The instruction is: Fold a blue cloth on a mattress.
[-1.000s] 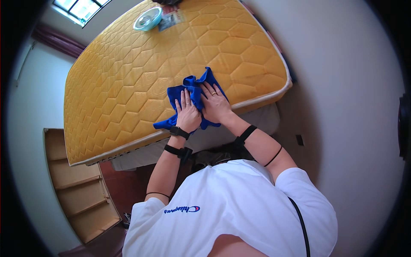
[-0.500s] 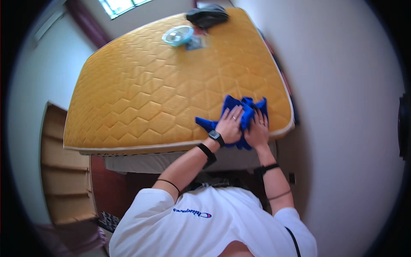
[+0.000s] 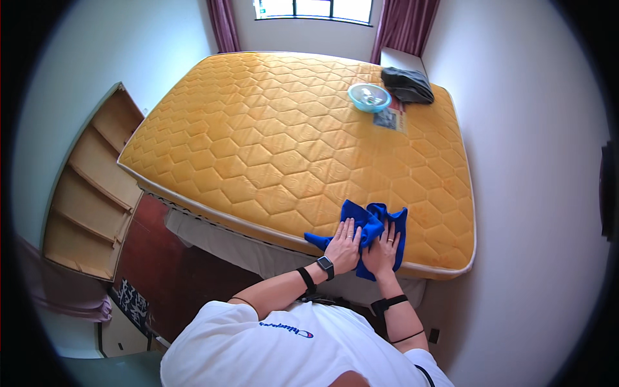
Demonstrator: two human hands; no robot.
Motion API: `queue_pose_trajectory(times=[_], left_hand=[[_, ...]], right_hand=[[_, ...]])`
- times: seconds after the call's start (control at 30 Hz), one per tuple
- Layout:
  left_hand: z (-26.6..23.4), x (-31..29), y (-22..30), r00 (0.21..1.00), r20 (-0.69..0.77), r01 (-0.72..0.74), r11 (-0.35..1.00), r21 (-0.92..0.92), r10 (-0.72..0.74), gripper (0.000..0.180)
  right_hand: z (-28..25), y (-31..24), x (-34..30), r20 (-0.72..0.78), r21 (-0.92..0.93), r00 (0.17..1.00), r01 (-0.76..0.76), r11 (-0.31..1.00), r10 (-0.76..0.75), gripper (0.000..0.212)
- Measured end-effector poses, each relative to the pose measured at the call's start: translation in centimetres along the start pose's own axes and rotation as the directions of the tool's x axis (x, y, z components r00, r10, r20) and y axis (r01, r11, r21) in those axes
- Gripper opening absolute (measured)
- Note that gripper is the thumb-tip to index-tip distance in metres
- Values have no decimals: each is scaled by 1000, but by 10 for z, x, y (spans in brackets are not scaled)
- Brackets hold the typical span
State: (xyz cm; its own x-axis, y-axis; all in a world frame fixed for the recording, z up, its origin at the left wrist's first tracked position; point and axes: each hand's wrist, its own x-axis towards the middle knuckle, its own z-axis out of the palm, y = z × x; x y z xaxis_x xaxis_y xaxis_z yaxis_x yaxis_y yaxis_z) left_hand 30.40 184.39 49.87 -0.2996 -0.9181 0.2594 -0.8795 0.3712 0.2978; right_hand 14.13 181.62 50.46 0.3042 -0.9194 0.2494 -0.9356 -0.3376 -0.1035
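Observation:
A crumpled blue cloth (image 3: 353,211) lies on the near edge of a yellow quilted mattress (image 3: 271,142), toward its right corner, with part of it hanging over the white piping. My left hand (image 3: 343,248) presses on the cloth with its fingers stretched out flat. Close beside it, my right hand (image 3: 380,255) also rests flat on the cloth, fingers extended. Between the two hands the fabric bunches up in folds. Both palms are hidden against it.
Toward the mattress's far right stand a light-blue basin (image 3: 369,98), a printed sheet (image 3: 389,120) and a dark folded cloth bundle (image 3: 407,85). A wall (image 3: 522,168) runs along the right side. An open wooden shelf frame (image 3: 93,184) leans at the left.
My view has turned, so the mattress, basin and window sit differently in the picture. Both hands stay flat on the blue cloth by the near edge, with little change in its folds.

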Motion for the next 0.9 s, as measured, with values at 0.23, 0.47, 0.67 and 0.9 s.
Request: queue_pose_trajectory(times=[0.23, 0.47, 0.67, 0.9], left_hand=[[-27, -51, -100, 975, -52, 216, 976, 12, -215, 79], [-46, -84, -184, 870, -174, 476, 878, 45, -462, 84], [-38, -87, -239, 798, -245, 586, 803, 106, -551, 84], [-59, -78, -258, 767, -92, 636, 733, 243, -635, 85]], right_hand=[[40, -105, 39, 111, 57, 989, 95, 994, -101, 71], [66, -201, 96, 227, 70, 937, 257, 964, -266, 75], [99, -253, 139, 213, 124, 936, 259, 958, -281, 72], [93, -256, 142, 240, 152, 920, 280, 948, -310, 72]])
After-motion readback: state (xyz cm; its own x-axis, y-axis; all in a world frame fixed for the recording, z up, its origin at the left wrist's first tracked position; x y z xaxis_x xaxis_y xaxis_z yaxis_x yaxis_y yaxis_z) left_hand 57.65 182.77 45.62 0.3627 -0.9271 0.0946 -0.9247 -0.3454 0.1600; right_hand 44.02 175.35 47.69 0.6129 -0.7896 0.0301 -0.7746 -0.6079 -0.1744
